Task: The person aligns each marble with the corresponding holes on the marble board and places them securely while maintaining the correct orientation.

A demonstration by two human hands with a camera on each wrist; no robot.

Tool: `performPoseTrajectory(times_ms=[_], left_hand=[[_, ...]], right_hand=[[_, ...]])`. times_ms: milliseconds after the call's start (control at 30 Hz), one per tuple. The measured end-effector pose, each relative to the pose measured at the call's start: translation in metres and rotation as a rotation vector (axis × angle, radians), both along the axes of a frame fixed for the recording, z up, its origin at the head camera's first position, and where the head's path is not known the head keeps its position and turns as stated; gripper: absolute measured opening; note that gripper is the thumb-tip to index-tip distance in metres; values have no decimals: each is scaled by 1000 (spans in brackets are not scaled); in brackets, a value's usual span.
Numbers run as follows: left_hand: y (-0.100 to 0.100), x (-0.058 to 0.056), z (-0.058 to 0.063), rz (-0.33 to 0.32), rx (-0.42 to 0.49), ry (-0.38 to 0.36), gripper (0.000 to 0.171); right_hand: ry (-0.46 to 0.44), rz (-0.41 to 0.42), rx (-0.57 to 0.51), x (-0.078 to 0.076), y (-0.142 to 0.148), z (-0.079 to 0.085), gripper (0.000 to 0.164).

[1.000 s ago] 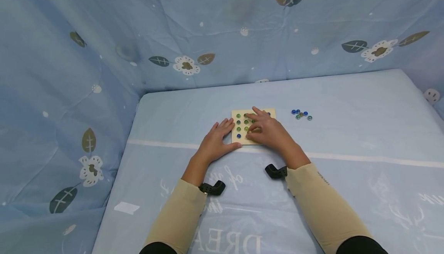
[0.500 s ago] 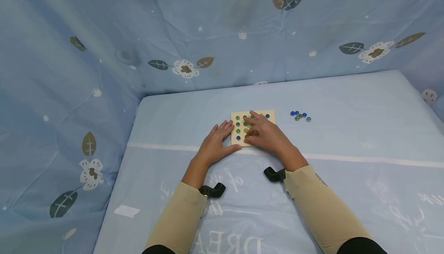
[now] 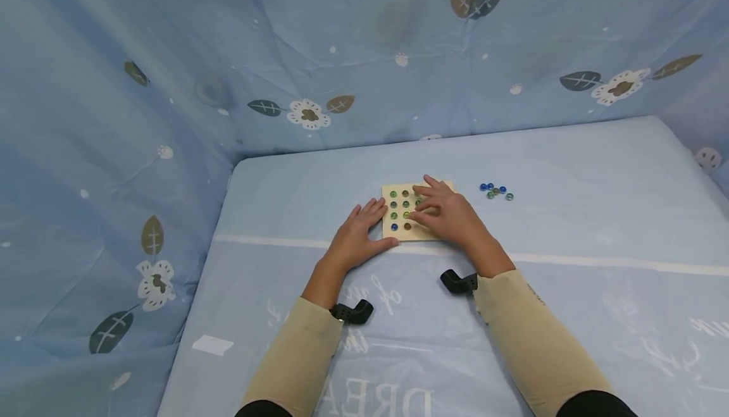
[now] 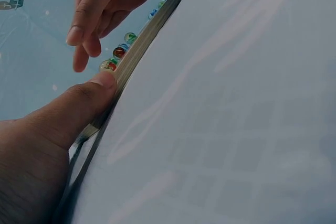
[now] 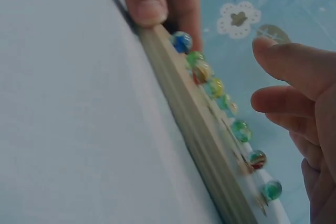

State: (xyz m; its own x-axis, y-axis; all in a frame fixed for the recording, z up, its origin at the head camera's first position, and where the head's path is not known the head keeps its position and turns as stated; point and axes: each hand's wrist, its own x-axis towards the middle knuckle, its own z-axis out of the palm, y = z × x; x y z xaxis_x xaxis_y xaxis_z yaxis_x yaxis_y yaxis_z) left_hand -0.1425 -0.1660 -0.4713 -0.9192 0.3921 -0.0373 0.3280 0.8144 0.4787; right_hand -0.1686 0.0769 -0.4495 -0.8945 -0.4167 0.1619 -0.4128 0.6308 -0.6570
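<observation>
A pale wooden board (image 3: 420, 235) lies on the bed-like surface, with glass marbles sitting in rows on it. My left hand (image 3: 354, 240) rests along its left side, fingers extended and thumb at the front corner. In the right wrist view, that thumb (image 5: 150, 11) presses on the board's edge near a blue marble (image 5: 182, 42). Over the board's right half hovers my right hand (image 3: 450, 214), hiding part of the rows. Its thumb and fingers are apart, and nothing shows between them. A brownish marble (image 3: 407, 226) sits in the front row, beside the blue one.
Several loose marbles (image 3: 496, 191), blue and greenish, lie in a cluster right of the board. A patterned blue cloth (image 3: 364, 56) rises as a wall behind. A white patch (image 3: 212, 345) lies at the front left.
My right hand has let go of the brownish marble in the front row and drawn up and to the right, uncovering it. My left hand has stayed in place on the board.
</observation>
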Motion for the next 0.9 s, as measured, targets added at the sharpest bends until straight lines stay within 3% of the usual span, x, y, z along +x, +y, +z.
performPoseTrajectory(times_ms=[333, 900], left_hand=[[1, 1, -2, 30, 1, -22, 87], [1, 2, -1, 13, 12, 3, 87]], right_hand=[[-9, -112, -40, -6, 19, 2, 33], [-28, -290, -124, -12, 49, 5, 36]])
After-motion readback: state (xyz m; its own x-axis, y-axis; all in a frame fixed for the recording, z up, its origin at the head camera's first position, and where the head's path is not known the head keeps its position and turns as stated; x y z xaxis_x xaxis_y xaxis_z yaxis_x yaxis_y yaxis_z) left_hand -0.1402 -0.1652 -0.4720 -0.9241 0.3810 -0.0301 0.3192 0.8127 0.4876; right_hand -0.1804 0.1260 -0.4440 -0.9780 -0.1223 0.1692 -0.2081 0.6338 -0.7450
